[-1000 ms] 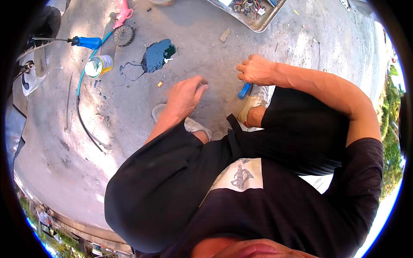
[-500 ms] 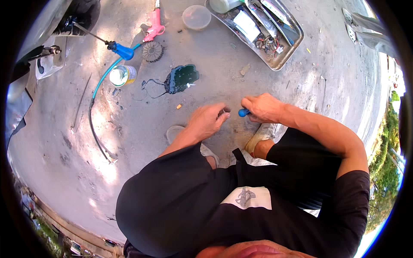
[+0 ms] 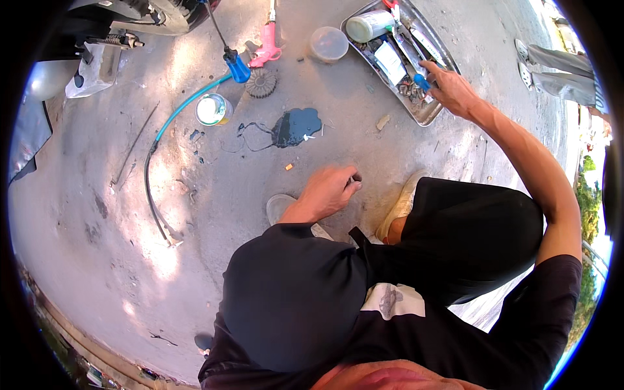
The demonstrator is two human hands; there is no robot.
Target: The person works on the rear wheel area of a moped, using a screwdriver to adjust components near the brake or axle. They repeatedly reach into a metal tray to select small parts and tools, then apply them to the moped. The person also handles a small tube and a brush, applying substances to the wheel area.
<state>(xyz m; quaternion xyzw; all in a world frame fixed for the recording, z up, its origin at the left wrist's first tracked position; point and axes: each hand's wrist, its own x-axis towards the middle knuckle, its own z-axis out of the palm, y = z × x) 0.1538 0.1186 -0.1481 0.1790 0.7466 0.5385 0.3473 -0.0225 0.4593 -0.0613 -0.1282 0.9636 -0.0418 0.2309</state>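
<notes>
The right hand (image 3: 452, 91) grips a blue-handled tool (image 3: 421, 82) over the metal tray (image 3: 429, 116), well apart from the left hand (image 3: 327, 191), its curled fingers slightly parted from the thumb.

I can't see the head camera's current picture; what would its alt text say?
A squatting person's right hand holds a blue-handled tool at a cluttered metal tray, while the left hand is curled above the ground. A can, a pink gun-shaped tool and a dark puddle are nearby.
</notes>
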